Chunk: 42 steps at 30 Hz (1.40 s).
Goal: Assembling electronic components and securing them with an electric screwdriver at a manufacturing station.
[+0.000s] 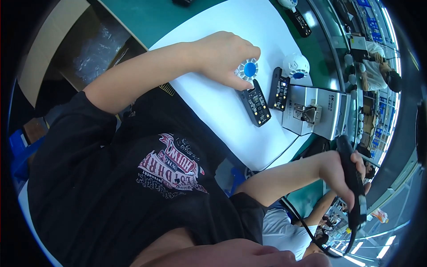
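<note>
My left hand [224,60] is closed on a white round head [247,70] with ribbed edges and a blue centre disc, held over the white work surface [209,104]. A black slab-shaped part [256,107] with small pale squares meets the head at its upper end; whether they are joined I cannot tell. My right hand [340,178] is raised off to the right, wrapped round a black corded electric screwdriver [352,182]. Beside the slab lies a similar black part [279,91], next to a white domed head [296,66] with a blue disc.
A silver-grey screw feeder [307,111] stands right of the parts. Another white-and-black unit [299,21] lies at the far right. An open cardboard box [53,49] holds clear plastic bags at left. The screwdriver's cable [302,222] loops down near a seated person. Another person [378,66] works at right.
</note>
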Each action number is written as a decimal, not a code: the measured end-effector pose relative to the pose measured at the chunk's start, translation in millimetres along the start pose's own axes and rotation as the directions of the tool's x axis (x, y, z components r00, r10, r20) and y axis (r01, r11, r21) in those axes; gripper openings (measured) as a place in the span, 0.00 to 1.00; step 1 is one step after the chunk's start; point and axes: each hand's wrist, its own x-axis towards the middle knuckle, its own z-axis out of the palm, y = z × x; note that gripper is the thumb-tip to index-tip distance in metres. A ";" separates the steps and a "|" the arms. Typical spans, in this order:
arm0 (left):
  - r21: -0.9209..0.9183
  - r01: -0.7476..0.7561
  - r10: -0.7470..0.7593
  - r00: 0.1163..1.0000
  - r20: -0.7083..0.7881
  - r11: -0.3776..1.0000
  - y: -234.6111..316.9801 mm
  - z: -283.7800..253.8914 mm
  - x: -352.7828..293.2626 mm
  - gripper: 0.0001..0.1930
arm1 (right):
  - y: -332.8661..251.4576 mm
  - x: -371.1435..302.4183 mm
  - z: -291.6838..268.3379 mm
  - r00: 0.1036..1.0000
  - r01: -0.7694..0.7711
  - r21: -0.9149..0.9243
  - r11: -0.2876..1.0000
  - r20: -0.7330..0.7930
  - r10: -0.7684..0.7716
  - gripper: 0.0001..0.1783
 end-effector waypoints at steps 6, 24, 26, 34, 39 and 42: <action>0.027 0.010 -0.010 1.000 0.008 1.000 0.2 -0.5 -1.0 0.27 | -39.7 -32.0 33.6 0.961 -0.263 0.039 0.964 0.099 0.258 0.52; 0.037 -0.028 0.029 0.999 -0.030 0.999 -2.3 1.0 -3.9 0.26 | -65.6 -77.6 10.5 0.646 -0.761 0.213 0.612 0.324 0.691 0.52; 0.047 -0.041 0.043 0.997 -0.061 0.998 -3.7 2.8 -3.8 0.26 | -64.1 -81.5 9.6 0.638 -0.769 0.222 0.600 0.324 0.698 0.52; 0.048 -0.017 0.019 0.999 -0.045 0.999 -2.8 2.8 -3.2 0.26 | -60.6 -87.3 11.9 0.620 -0.784 0.229 0.576 0.325 0.714 0.52; 0.025 -0.014 0.015 0.999 -0.031 1.000 -2.5 3.3 -1.8 0.26 | -54.0 -89.3 11.2 0.601 -0.799 0.262 0.541 0.361 0.713 0.51; 0.011 -0.031 0.031 0.998 -0.047 0.999 -0.8 3.0 -0.7 0.26 | -54.1 -93.7 11.0 0.593 -0.805 0.299 0.512 0.392 0.703 0.51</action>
